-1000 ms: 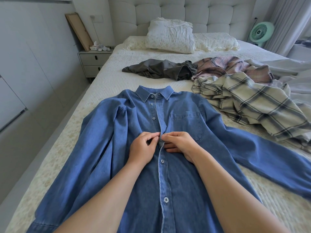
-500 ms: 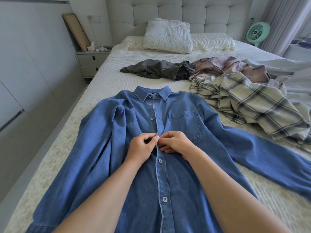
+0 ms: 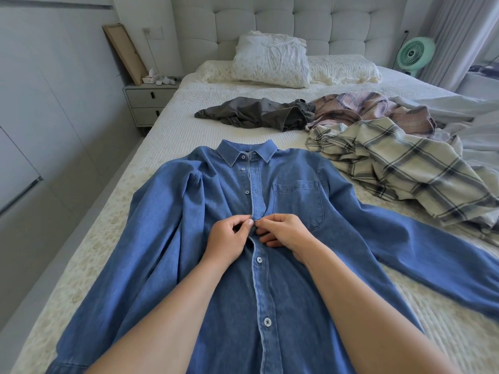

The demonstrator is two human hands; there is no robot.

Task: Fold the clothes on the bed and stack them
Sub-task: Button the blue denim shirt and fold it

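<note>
Bed (image 3: 172, 136): four garments, two hands.

Very little changed across the second. Both hands had crept a touch up the placket of the denim shirt (image 3: 189, 238), from just under the chest pocket's lower edge to level with it. The left hand (image 3: 229, 240) kept its thumb and forefinger pinched at the button strip, and the thumb now lay flatter against the cloth. The right hand (image 3: 283, 233) curled its fingers tighter under the placket edge, knuckles raised. The gap in the shirt front above the hands looked narrower than a second before. The head camera had tipped slightly, so the whole bed sat marginally lower in view.
</note>
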